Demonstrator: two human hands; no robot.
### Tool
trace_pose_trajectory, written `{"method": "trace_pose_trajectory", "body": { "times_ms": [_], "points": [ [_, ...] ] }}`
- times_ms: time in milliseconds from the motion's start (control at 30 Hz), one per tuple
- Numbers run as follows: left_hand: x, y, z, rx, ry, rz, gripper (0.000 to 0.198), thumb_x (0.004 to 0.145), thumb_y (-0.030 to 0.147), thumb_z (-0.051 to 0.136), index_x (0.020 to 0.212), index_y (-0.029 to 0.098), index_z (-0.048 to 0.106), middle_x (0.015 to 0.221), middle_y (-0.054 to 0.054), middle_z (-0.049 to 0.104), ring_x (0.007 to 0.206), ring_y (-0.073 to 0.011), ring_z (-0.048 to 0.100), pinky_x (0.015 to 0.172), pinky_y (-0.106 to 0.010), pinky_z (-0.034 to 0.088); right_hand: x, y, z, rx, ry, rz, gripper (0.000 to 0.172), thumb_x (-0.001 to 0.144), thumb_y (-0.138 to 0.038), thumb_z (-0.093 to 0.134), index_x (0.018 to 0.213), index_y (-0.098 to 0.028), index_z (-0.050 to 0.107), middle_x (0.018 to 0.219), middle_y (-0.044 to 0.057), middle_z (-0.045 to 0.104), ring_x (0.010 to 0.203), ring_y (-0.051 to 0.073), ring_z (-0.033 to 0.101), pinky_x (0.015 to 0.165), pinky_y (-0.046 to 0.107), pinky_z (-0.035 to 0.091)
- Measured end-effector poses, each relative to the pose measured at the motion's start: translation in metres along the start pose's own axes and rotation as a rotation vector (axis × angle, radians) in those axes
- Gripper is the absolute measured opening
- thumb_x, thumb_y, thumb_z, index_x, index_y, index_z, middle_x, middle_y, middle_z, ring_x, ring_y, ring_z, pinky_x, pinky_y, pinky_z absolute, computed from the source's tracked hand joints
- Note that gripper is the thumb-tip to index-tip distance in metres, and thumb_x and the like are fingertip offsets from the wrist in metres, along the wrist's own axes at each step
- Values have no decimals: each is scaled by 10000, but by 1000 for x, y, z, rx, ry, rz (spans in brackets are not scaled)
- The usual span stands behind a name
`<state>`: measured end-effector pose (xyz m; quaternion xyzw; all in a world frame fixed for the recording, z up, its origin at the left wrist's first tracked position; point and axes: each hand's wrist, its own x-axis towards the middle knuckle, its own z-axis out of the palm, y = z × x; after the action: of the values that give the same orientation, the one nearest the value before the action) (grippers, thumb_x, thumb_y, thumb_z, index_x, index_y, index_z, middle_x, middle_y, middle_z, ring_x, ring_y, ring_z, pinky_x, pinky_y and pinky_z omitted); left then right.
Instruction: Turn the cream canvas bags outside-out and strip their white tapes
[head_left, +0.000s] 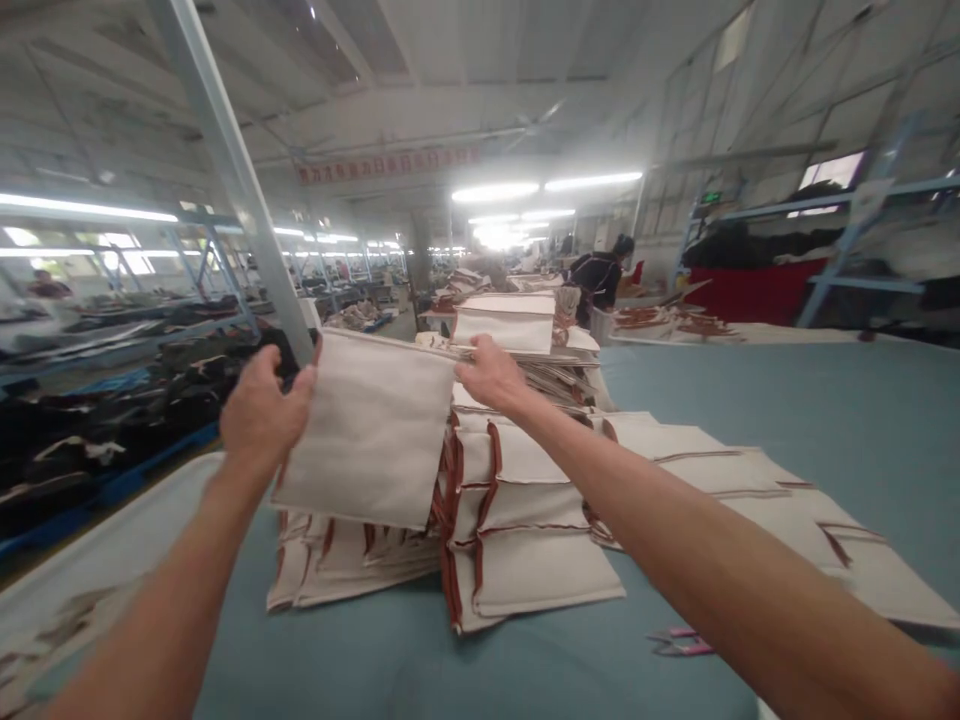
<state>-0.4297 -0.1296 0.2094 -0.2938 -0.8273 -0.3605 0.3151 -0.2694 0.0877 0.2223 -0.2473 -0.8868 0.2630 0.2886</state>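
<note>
A cloth panel (pixel 371 430), judged light and limp, is held above the stacks (pixel 525 500) on the worktop (pixel 787 400), its top corners, the best hold, clamped by the left grip (pixel 264 415) and right grip (pixel 491 373).

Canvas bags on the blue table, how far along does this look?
Done, apparently: tall stacks of trimmed bags stand on the table. In hand: left hand and right hand hold one cream bag near its top corners, lifted above a low pile. Left: possibly the bags fanned out on the right; whether those are finished cannot be told.
</note>
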Motion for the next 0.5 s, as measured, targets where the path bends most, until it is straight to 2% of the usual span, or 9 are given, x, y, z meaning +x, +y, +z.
{"method": "trace_pose_trajectory", "body": {
  "times_ms": [33, 100, 167, 233, 333, 433, 500],
  "points": [
    [-13, -9, 20, 8, -62, 43, 397, 1046, 402, 709, 1375, 181, 681, 1448, -116, 687, 1294, -335, 680, 1104, -584, 556, 1, 7, 8, -21, 8, 27, 373, 1006, -242, 573, 1359, -123, 587, 1362, 210, 704, 1219, 341, 677, 979, 424, 510],
    [-53, -23, 61, 20, -173, 123, 366, 1032, 382, 736, 1346, 196, 699, 1458, -122, 685, 1304, -315, 677, 1108, -574, 561, -10, 27, 20, -49, 3, 44, 467, 1006, -277, 604, 1441, -117, 549, 1490, 229, 641, 1312, 365, 645, 1051, 461, 497],
    [-96, -33, 94, 48, -186, 143, 426, 1040, 399, 712, 1415, 205, 659, 1540, -141, 627, 1392, -352, 615, 1164, -625, 503, -30, 48, 24, -62, -22, 35, 464, 1003, -278, 619, 1444, -142, 571, 1506, 191, 650, 1313, 337, 658, 1083, 443, 491],
    [-126, -41, 111, 68, -168, 166, 478, 1085, 409, 588, 1486, 150, 605, 1609, -241, 550, 1489, -423, 515, 1218, -654, 430, -52, 68, 17, -67, -50, 36, 413, 1003, -285, 625, 1396, -156, 626, 1424, 162, 712, 1213, 306, 710, 1059, 422, 505],
    [-143, -54, 113, 63, -137, 253, 596, 1105, 494, 460, 1525, 80, 543, 1601, -310, 537, 1508, -463, 485, 1239, -642, 398, -85, 93, -9, -69, -70, 72, 334, 994, -314, 626, 1281, -162, 703, 1162, 122, 802, 1023, 276, 754, 956, 392, 536],
    [-150, -69, 101, 48, -165, 428, 717, 1040, 621, 548, 1578, 151, 486, 1628, -263, 544, 1497, -464, 517, 1229, -626, 423, -121, 119, -41, -60, -74, 103, 319, 969, -360, 619, 1209, -184, 735, 948, 67, 799, 848, 243, 753, 816, 350, 551],
    [-156, -79, 95, 57, -179, 526, 760, 1019, 611, 599, 1627, 189, 426, 1654, -254, 526, 1511, -476, 508, 1225, -631, 429, -147, 139, -62, -20, -83, 126, 345, 965, -420, 581, 1177, -197, 737, 824, 40, 777, 721, 230, 729, 700, 331, 549]
  ]
}}
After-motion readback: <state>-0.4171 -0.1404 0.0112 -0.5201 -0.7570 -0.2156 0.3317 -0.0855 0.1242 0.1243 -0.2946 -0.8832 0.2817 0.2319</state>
